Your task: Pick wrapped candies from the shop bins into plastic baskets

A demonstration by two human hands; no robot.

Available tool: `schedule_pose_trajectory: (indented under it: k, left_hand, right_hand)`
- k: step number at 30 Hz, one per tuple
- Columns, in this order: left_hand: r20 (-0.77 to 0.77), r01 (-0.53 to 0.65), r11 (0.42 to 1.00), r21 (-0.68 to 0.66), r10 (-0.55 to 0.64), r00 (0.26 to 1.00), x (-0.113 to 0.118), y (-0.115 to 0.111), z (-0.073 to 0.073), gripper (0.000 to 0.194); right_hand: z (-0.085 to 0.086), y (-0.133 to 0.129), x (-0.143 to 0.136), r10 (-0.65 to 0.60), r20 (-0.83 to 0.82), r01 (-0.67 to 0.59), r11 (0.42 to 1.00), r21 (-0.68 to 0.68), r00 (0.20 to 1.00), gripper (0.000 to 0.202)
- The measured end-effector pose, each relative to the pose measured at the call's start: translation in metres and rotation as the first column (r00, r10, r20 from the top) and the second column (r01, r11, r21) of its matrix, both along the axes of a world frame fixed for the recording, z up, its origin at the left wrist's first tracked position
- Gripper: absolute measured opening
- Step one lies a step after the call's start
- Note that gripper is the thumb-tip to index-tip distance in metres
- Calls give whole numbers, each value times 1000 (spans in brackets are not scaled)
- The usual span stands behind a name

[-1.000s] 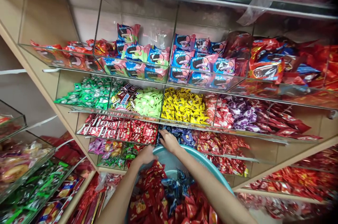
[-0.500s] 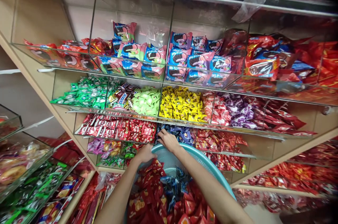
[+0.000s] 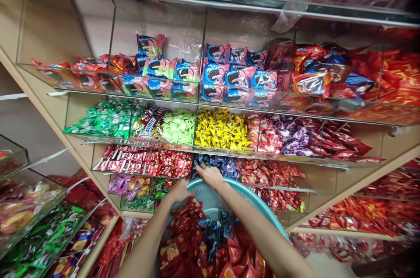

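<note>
A light turquoise plastic basket (image 3: 259, 201) is in front of me, holding red wrapped candies (image 3: 183, 238) and a cluster of blue wrapped candies (image 3: 216, 230). My left hand (image 3: 180, 191) is closed around the basket's far left rim. Beyond that rim, my right hand (image 3: 210, 176) reaches into a shelf compartment of dark blue wrapped candies (image 3: 226, 166). Its fingers bend down among them, and the fingertips are partly hidden. Whatever the right hand grips cannot be made out.
Clear shelf panels divide the candies into compartments. Just above my hands are yellow candies (image 3: 223, 131), light green candies (image 3: 179, 127) and Snickers bars (image 3: 151, 124). Packaged cookies (image 3: 236, 77) stand higher up. Another shelf with green packets (image 3: 42, 225) is at the lower left.
My view has tilted slightly, shifting the upper shelves. My right hand's fingers sit a little lower among the dark blue candies. My left hand stays on the basket rim.
</note>
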State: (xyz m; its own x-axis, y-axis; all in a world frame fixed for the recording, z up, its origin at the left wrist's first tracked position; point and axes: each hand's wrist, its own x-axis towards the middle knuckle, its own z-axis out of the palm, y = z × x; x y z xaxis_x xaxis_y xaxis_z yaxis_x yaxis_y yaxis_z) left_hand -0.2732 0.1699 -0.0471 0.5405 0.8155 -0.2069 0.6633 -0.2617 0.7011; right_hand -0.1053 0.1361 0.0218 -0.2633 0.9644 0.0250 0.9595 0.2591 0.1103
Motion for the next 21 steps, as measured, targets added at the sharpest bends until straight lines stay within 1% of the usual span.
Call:
schedule_pose_trajectory:
  k: [4, 7, 9, 11, 13, 15, 17, 21]
  left_hand:
    - [-3, 42, 998, 51, -42, 999, 0, 2, -2, 26]
    - [-4, 52, 998, 48, -52, 999, -1, 3, -4, 27]
    - [-6, 54, 997, 47, -53, 999, -1, 4, -6, 28]
    - [-18, 42, 998, 55, -41, 999, -1, 4, -7, 30]
    - [-32, 28, 998, 56, -27, 999, -1, 3, -7, 32]
    - [-35, 26, 999, 45, -25, 999, -2, 3, -6, 33]
    - [-36, 25, 999, 28, -24, 999, -2, 1, -5, 33]
    - [-58, 11, 1000, 24, -9, 998, -1, -1, -1, 34]
  right_hand:
    - [7, -7, 10, -57, -75, 63, 995, 74, 996, 26]
    - [17, -20, 20, -87, -194, 118, 981, 155, 977, 32]
    - [24, -33, 27, -52, -302, 115, 975, 192, 952, 34]
    - [29, -47, 35, 20, -401, 68, 976, 205, 916, 34]
    - [31, -61, 43, 89, -456, -5, 983, 182, 885, 33]
    - [29, -73, 50, 122, -466, -73, 990, 123, 876, 32]
    - [24, -80, 54, 126, -446, -111, 992, 59, 886, 31]
    - [6, -86, 55, 108, -406, -131, 991, -28, 907, 30]
